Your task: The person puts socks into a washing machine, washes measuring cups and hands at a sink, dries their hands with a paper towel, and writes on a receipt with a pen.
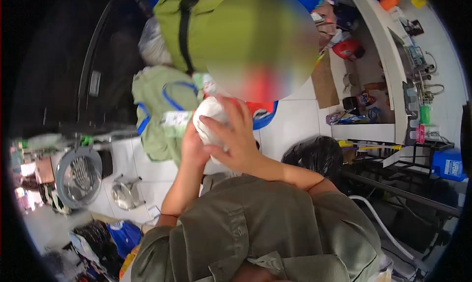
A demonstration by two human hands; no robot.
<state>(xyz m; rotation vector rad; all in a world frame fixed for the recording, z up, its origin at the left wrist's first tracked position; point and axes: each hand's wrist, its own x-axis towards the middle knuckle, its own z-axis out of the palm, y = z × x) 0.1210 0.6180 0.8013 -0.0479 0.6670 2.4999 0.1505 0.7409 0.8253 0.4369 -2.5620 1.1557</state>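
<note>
A white rounded bundle, apparently cloth or paper, is held between my two hands in front of my chest. My left hand supports it from the left and below, with most of its fingers hidden behind it. Over its right side curve the fingers of my right hand, with the thumb lower down. I cannot make out exactly what the bundle is. Just beyond it lies a light green bag with blue straps and a white label, and a blue basin with red contents sits to the right.
A large green bag with black straps stands at the far side, partly blurred. A black plastic bag is on the right, near a counter with open shelves. At left are a round grey fan-like object and a small metal stand on white tiles.
</note>
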